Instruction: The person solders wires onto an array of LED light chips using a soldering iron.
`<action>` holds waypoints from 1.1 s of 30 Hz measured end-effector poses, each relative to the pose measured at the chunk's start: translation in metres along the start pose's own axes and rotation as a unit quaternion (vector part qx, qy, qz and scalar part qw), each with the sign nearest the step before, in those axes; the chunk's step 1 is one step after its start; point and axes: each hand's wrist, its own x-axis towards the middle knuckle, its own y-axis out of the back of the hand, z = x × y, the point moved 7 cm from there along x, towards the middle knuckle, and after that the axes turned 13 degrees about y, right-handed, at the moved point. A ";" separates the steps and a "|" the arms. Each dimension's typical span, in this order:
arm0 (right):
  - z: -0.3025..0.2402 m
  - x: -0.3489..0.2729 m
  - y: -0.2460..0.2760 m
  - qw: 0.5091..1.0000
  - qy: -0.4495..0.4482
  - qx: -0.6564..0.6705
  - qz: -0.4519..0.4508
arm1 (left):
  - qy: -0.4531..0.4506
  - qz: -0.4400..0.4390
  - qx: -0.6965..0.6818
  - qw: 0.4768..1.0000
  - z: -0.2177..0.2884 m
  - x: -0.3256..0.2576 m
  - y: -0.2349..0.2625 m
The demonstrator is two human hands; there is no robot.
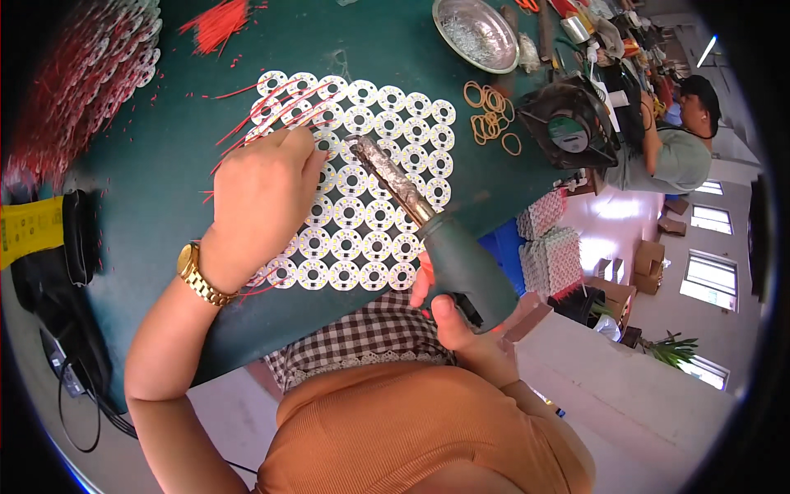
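Note:
A panel of joined round white LED boards [349,212] lies on the green table. Over its left part is my left hand [267,177], fingers curled and pressed together; what they pinch, if anything, is hidden. Thin red wires [247,123] lie across the boards just beyond that hand and stick out past the panel's left edge. My right hand [451,325] is wrapped round the dark green handle of a soldering gun [465,267]. Its silvery, crusted tip [387,173] points up and left over the panel, near my left fingers.
Bundled red wires [218,25] lie at the far left, beside a stack of wired boards [86,78]. A metal bowl [477,33], rubber bands [491,115] and a small black fan [568,123] stand at the right. A co-worker [671,140] sits beyond, near stacked boards [547,251].

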 end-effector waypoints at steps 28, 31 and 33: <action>0.005 -0.006 -0.007 0.988 0.034 0.130 0.073 | 0.038 0.003 -0.030 0.999 -0.004 -0.016 0.010; 0.003 -0.010 -0.017 0.980 0.016 0.192 0.054 | 0.037 -0.004 -0.020 0.999 -0.005 -0.017 0.009; 0.003 -0.006 -0.026 0.995 0.033 0.094 0.031 | 0.031 -0.005 -0.012 0.999 -0.005 -0.017 0.010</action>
